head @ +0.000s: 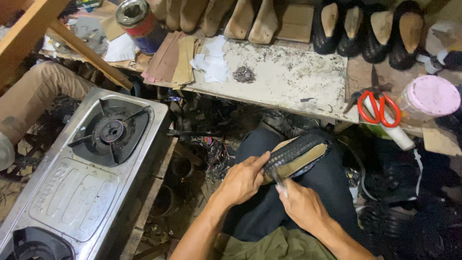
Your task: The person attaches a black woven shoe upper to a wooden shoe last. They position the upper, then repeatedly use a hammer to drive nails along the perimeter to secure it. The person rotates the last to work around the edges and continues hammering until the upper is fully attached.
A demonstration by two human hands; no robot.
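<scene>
**Shoe on my lap**

I am resting a shoe (296, 156) across my dark-trousered knee, its black woven upper wrapped over a tan last. My left hand (243, 180) is clamping its near end, fingers curled tight around it. My right hand (303, 207) is closing on a thin metal tool (278, 179) (the tip is touching the shoe's edge). A scuffed white bench (288, 82) is standing beyond, carrying red-handled scissors (380, 108) and a small heap of tacks (244, 74). A steel gas stove (86, 168) is sitting at my left.
</scene>
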